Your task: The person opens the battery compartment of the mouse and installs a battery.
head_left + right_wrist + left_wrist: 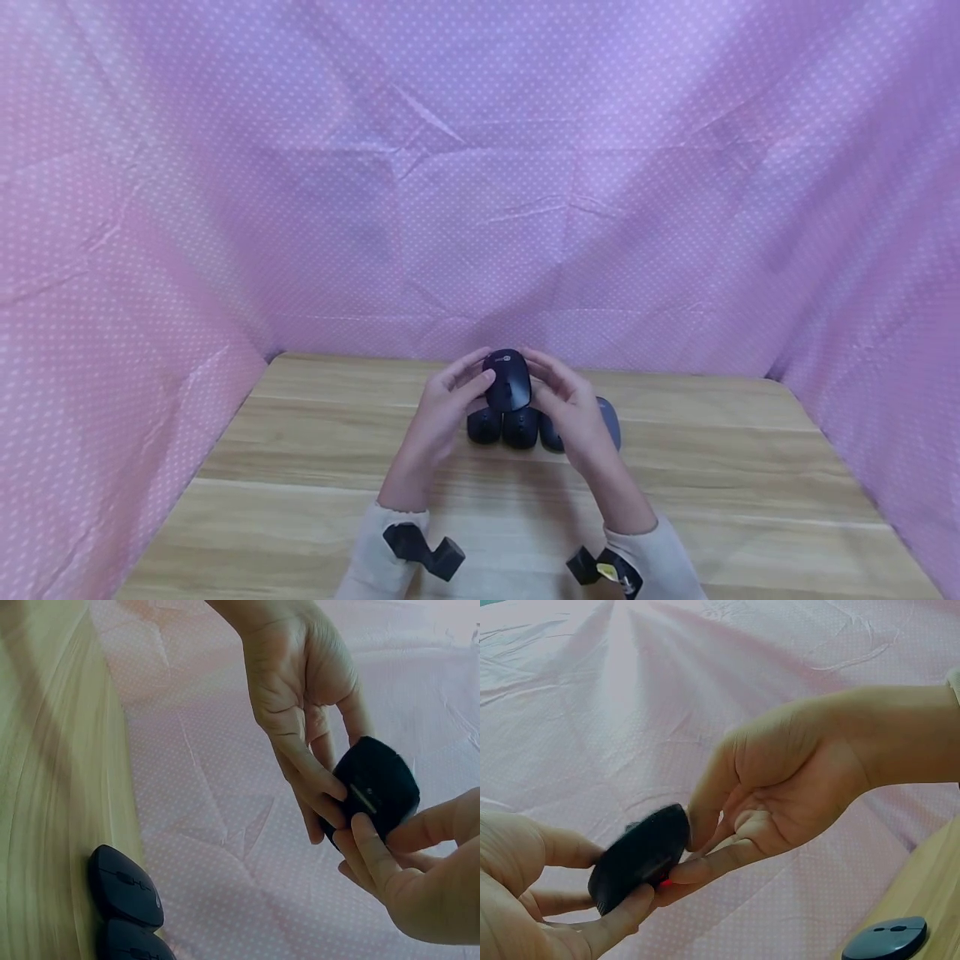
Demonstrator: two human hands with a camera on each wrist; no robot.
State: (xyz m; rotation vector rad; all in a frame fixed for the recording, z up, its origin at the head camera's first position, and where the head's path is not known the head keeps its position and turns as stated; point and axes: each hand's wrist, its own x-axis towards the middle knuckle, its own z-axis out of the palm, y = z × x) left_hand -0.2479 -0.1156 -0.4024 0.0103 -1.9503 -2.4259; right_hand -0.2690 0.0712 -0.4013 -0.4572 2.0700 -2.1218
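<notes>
A black computer mouse (510, 382) is held up off the table between both hands. My left hand (441, 407) grips its left side, with the thumb on top. My right hand (572, 410) holds the opposite side with curled fingers. In the left wrist view, a small red light glows at the raised mouse (641, 859), near the right hand's fingertips. The right wrist view shows a pale label on the dark underside of this mouse (386, 776). Below the hands, dark mice (520, 428) stand in a row on the table.
A grey mouse (611, 423) lies at the right end of the row, partly behind the right hand. The wooden table (300, 450) reaches back to pink dotted cloth (480, 208), which hangs at the back and both sides. Each sleeve carries a black wrist device.
</notes>
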